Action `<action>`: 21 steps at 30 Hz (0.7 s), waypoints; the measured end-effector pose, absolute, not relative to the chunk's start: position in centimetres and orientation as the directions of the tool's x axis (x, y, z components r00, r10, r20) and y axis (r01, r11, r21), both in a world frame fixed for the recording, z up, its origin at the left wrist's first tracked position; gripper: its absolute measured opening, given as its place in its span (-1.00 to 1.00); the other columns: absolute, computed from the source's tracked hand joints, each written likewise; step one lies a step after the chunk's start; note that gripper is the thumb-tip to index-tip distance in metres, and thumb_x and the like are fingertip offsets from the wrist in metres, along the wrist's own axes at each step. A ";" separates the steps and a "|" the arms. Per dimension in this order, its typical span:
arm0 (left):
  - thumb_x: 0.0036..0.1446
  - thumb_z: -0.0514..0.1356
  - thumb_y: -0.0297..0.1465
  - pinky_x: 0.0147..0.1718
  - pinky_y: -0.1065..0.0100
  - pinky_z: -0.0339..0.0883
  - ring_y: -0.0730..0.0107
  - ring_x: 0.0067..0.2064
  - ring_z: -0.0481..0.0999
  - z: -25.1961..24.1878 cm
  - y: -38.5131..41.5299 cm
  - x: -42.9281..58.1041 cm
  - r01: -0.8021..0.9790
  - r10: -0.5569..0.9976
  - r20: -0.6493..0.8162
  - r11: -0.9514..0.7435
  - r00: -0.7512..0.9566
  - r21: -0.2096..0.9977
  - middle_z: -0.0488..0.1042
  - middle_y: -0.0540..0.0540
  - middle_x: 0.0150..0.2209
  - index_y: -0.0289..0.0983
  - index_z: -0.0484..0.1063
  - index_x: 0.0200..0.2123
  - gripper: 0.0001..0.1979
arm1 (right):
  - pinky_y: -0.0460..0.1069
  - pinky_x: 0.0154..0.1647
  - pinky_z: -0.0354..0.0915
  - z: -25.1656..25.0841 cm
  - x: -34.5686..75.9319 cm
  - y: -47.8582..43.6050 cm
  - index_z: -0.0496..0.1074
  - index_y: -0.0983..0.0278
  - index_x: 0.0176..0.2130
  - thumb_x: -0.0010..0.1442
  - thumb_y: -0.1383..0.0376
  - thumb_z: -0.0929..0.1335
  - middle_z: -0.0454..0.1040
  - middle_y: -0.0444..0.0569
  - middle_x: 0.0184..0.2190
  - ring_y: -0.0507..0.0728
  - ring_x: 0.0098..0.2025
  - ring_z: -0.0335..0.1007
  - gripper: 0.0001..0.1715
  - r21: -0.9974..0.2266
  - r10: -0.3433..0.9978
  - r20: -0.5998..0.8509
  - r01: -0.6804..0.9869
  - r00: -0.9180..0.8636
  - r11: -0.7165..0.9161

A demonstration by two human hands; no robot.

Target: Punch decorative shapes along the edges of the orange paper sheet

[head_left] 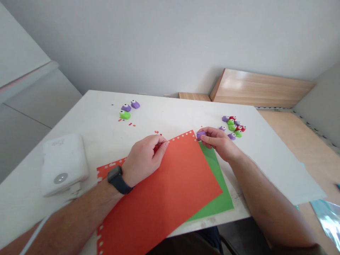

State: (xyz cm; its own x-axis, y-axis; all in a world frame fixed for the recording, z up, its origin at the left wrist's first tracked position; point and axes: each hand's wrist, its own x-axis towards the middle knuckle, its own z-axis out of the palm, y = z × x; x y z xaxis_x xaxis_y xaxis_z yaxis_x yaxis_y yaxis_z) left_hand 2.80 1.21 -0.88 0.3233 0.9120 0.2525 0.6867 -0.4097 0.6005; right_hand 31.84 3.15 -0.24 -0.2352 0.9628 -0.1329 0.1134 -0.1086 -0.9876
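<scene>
My right hand (216, 141) pinches a small purple craft punch (201, 135) at the far right corner of an orange sheet of paper (172, 184). Small cut-out shapes run along the sheet's far and left edges. With thumb and forefinger closed, my left hand (148, 154) grips the far edge of this orange sheet. A green sheet (212, 198) lies underneath, showing along the right side. Tiny orange paper bits (157, 132) are scattered on the table just beyond the left hand.
Several purple, green and red punches (232, 126) cluster at the right on the white table (180, 113). Two purple punches (135, 104) and a green one (124, 114) stand at the far left. A white box-shaped device (63, 163) with a cable sits beside my left forearm.
</scene>
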 end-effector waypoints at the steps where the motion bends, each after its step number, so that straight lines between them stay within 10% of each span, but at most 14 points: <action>1: 0.40 0.09 -0.24 -0.20 0.27 0.32 0.29 -0.24 0.51 -0.9 1.2 2.8 0.686 0.914 0.246 -0.406 0.324 0.604 0.57 -0.07 -0.25 -0.21 0.49 -0.21 -0.76 | -0.01 -0.45 0.00 -0.2 31.9 3.2 0.54 0.25 -0.13 0.16 0.13 0.50 0.46 -0.08 -0.31 0.03 -0.41 0.17 -0.67 -0.989 0.966 -0.127 0.104 -0.225 -0.106; 21: 0.39 0.08 -0.24 -0.23 0.27 0.35 0.28 -0.25 0.53 -1.1 1.2 2.8 0.675 0.908 0.267 -0.420 0.324 0.607 0.59 -0.08 -0.25 -0.21 0.49 -0.22 -0.75 | -0.01 -0.44 0.04 0.5 31.9 3.2 0.54 0.23 -0.11 0.16 0.06 0.51 0.46 -0.11 -0.31 0.01 -0.42 0.15 -0.61 -0.986 0.993 -0.065 0.160 -0.096 -0.049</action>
State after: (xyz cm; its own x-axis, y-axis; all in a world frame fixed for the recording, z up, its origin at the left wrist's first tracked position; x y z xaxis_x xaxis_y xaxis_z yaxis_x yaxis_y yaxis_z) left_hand 2.78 1.23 -1.08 0.3245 0.9075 0.2667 0.6749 -0.4197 0.6069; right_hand 31.92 3.21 0.49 -0.0958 0.9933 -0.0650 0.1598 -0.0491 -0.9859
